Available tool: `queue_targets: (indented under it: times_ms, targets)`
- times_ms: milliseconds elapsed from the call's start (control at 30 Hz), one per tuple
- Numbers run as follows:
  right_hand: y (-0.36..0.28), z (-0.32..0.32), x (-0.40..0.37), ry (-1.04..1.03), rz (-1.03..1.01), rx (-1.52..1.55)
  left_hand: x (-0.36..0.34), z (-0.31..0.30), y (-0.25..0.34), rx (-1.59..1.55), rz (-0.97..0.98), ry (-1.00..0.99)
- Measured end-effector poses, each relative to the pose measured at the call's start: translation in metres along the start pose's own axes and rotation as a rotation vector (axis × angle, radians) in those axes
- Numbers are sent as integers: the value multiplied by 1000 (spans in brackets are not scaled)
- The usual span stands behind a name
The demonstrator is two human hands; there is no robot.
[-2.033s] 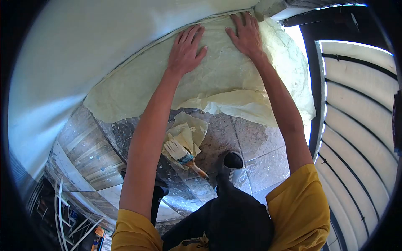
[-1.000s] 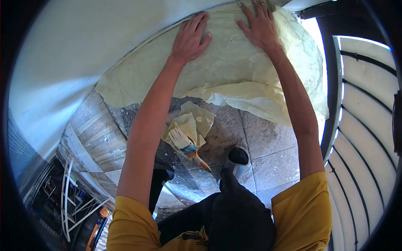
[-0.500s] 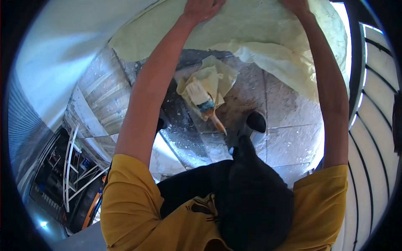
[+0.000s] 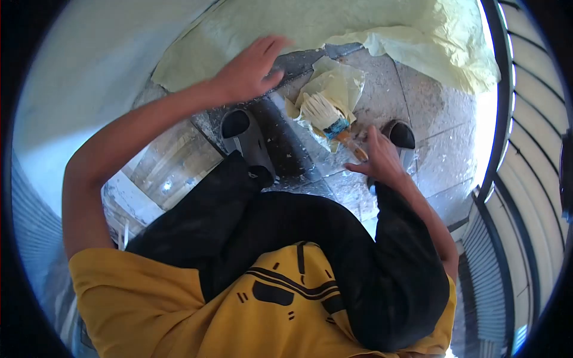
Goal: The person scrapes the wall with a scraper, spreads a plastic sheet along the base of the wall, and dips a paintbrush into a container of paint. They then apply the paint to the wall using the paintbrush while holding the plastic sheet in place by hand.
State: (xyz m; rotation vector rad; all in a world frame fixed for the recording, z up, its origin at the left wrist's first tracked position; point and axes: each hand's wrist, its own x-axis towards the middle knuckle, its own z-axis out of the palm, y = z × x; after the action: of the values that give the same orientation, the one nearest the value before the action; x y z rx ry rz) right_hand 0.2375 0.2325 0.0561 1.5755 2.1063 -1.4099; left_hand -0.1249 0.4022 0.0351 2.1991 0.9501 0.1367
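Right hand (image 4: 385,162) has come off the sheet (image 4: 412,52) to beside the paintbrush (image 4: 336,126).

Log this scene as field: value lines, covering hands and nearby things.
Left hand: open, at the near edge of the sheet; contact unclear
Right hand: open, by the handle end of the brush; contact unclear
Brush: bristles coated pale, lying on the scraps
Scraps: pale yellow, on the floor
Sheet: large, pale yellow, beyond the scraps
Floor: tiled, stained

One head-worn view (wide, dark-cornered), facing steeply down, near left hand (image 4: 248,73) and right hand (image 4: 385,160)
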Motion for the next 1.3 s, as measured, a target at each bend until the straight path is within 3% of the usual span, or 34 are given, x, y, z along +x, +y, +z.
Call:
queue_targets:
  times_ms: [67,100,133,200,300,367,433,500,600,700,767,967,1067,1133,1300]
  targets:
    - [-6,28,5,-189,89,-39,-34,4,10,-89,-52,-166]
    - [-9,28,6,-155,267,124,-43,9,12,-92,-28,-179]
    - [-6,31,5,-129,293,104,-52,15,15,-116,-41,-194]
    - [18,67,-6,101,159,179,-64,34,16,-148,-46,-214]
    - [6,57,-12,116,201,174,-67,64,21,-263,-159,-101]
    - [5,49,-19,114,237,231,-68,77,33,-637,-391,-35]
    - [-2,37,-27,106,267,291,-72,97,37,-670,-396,15]
    - [-20,21,-44,269,228,232,-77,112,41,-703,-408,55]
    - [-34,4,-66,349,264,164,-79,122,48,-651,-384,129]
    - [-61,-26,-73,297,272,101,-66,128,45,-689,-470,220]
    - [-79,-46,-70,280,253,45,-52,132,39,-984,-605,249]
    - [-117,-83,-33,202,172,-74,-42,133,47,-634,-520,115]
    - [-119,-86,-3,169,105,-215,-52,151,43,-508,-483,180]
    - [-120,-83,11,150,-24,-356,-58,151,45,-592,-498,173]
    - [-132,-73,38,116,-104,-433,-65,161,42,-760,-519,122]
